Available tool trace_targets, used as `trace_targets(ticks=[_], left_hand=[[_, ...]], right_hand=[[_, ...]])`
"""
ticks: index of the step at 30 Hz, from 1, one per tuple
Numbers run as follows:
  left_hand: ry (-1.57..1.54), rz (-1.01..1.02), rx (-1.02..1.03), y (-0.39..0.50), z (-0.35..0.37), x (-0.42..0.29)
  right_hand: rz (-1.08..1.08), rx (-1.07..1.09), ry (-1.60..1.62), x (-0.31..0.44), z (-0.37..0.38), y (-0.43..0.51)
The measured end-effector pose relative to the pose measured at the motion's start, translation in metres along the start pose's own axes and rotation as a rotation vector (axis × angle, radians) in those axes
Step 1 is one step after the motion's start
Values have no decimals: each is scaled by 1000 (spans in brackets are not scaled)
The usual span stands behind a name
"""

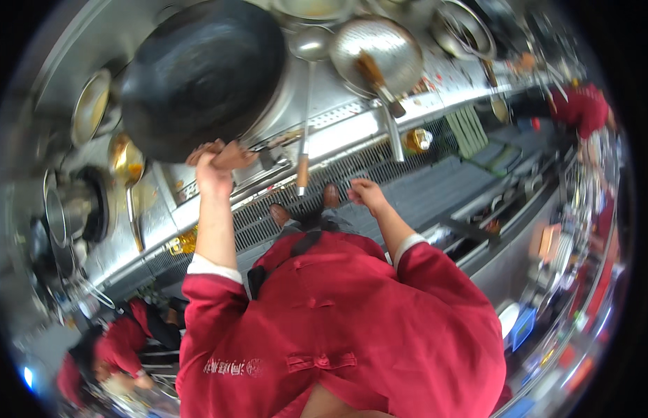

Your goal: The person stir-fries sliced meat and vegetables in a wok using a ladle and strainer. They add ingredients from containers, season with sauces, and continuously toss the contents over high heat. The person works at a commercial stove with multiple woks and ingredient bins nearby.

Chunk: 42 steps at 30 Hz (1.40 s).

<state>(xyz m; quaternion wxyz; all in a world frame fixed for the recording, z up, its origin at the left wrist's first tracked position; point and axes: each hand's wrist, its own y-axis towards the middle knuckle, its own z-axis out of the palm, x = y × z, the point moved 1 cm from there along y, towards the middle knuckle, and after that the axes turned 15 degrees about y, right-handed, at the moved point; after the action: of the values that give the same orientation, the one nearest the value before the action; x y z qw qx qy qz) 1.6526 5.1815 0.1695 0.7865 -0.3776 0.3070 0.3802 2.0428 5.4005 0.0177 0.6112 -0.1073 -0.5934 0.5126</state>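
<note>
My left hand [217, 170] is closed around a brown cloth [230, 155] at the near rim of a large dark wok [204, 78]. The wok is over the steel range at the upper left. My right hand [367, 194] is held in front of my body with its fingers curled, and I see nothing in it. Between my hands lies a ladle [311, 44], its wooden-ended handle reaching over the counter's edge. Right of it, a wooden-handled brush [373, 73] lies across a perforated metal strainer [402, 47].
A second ladle [128, 162] rests on the steel counter [157, 209] at left. Pots and a metal bowl [91, 107] stand beyond it. Behind me on the right runs a shelf with stacked dishes [556, 256]. Co-workers [117, 345] are at lower left, another [580, 109] at far right.
</note>
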Motion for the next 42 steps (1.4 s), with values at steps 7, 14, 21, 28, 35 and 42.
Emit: trace_targets(ticks=[7,14,21,28,35,42], left_hand=[[88,-107,-134,-1,-4,-9],[175,-4,-172,-17,7,3],[174,-70,-176,-26,20,4],[160,-83,-165,-26,21,1],[173,-34,-174,-25,15,1],[175,-88,-121,-25,15,-2]], right_hand=[[-94,-170,396,4,-12,99],[-89,-523,673,24,-24,193],[-112,-423,761,26,-25,207],[-113,-429,652,24,-20,205],[-187,-441,672,37,-17,211],[-32,-484,623,-30,-29,208]])
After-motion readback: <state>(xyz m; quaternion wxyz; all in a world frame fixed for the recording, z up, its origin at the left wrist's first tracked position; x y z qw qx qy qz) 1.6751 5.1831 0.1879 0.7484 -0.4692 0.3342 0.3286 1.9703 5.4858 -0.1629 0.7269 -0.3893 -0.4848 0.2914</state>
